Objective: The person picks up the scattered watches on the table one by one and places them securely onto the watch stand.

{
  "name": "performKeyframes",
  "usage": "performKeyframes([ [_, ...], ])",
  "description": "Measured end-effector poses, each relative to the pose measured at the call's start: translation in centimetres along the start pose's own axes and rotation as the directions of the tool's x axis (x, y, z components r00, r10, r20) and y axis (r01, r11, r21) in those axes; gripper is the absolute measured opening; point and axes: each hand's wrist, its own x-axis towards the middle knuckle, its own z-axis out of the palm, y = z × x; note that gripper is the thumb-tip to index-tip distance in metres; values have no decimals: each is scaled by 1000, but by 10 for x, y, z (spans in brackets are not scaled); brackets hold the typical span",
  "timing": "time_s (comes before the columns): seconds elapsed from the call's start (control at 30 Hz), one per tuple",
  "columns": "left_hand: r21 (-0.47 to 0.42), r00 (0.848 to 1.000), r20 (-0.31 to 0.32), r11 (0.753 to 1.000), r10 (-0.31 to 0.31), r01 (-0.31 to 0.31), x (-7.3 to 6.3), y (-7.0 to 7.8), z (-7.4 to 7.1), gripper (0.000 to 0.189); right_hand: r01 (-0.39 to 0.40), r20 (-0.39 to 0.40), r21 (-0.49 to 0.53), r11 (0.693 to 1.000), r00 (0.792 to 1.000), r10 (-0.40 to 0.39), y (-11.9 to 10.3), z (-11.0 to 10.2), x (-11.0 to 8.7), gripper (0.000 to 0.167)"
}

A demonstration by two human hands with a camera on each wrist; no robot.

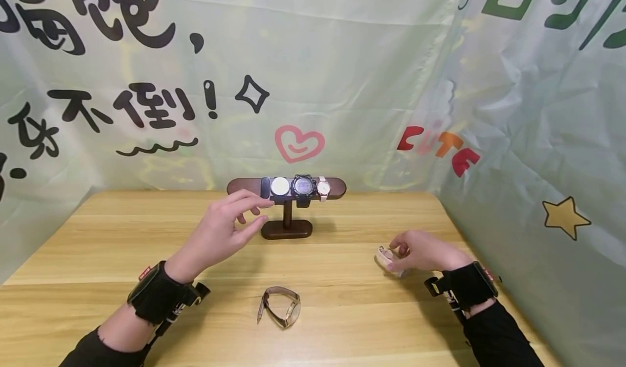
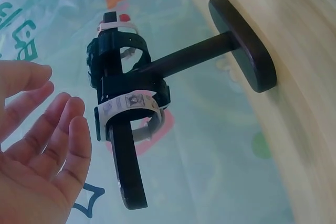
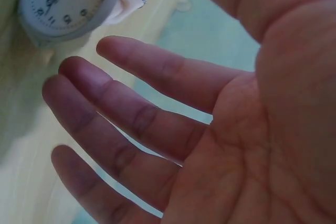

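Note:
A dark wooden watch stand [image 1: 239, 186] carries several watches on its bar, among them a black sports watch [image 1: 304, 185] and a small pink-strapped watch [image 1: 323, 188]. My left hand [image 1: 222, 228] hovers at the bar's left part, fingers spread loosely and holding nothing; in the left wrist view the fingers [image 2: 76, 145] are apart from the watches. On the right, my right hand [image 1: 423, 253] reaches over a pale pink watch [image 1: 384, 257] on the table. Its white dial [image 3: 65, 6] shows beyond the relaxed fingertips in the right wrist view.
Another watch [image 1: 281, 307] with a brownish strap lies on its side at the table's front middle. The wooden table [image 1: 342, 323] meets a pale green printed cloth [image 1: 357, 84] at the back and right. The stand's base [image 1: 287, 230] sits near the back.

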Motion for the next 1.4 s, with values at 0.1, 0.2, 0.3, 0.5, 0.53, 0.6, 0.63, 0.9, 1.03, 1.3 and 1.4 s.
performKeyframes([
  [0.1, -9, 1000, 27, 1000, 0, 0, 0, 1, 0, 28, 7, 8, 9, 1000, 1000, -7, 1, 3, 2, 41],
  [0.2, -31, 998, 59, 1000, 7, -5, -1, 2, 1, 29, 10, 20, 17, 1000, 1000, -11, 0, 6, 6, 37],
  [0.3, -49, 996, 87, 999, 11, -6, -2, 3, 2, 29, 20, 23, 20, 1000, 1000, -20, -3, 8, 9, 36],
  [0.5, -61, 992, 126, 998, -8, 15, -4, 4, 5, 28, 26, -17, 10, 1000, 1000, -26, -10, 13, 17, 47],
  [0.53, -62, 992, 129, 998, -8, 16, -4, 4, 6, 28, 23, -27, 6, 1000, 999, -23, -11, 15, 19, 49],
  [0.6, -61, 991, 132, 998, -3, 11, -4, 5, 6, 28, 21, -45, 0, 1000, 999, -21, -11, 17, 22, 53],
  [0.63, -60, 991, 134, 998, -1, 9, -4, 5, 6, 28, 21, -51, -2, 1000, 998, -21, -12, 17, 23, 55],
  [0.9, -41, 989, 148, 999, -5, 11, -5, 8, 7, 28, 23, -24, 22, 999, 999, -23, -3, 9, 11, 55],
  [1.03, -42, 989, 151, 999, -1, 7, -5, 8, 8, 27, 10, 0, 60, 998, 1000, -10, 2, 8, 8, 44],
  [1.3, -47, 988, 156, 999, 2, 6, -5, 8, 10, 27, 26, -11, 74, 997, 1000, -26, 4, 11, 12, 40],
  [1.4, -46, 988, 155, 999, 7, 0, -5, 8, 10, 27, 47, -25, 48, 998, 999, -45, 4, 13, 15, 36],
])
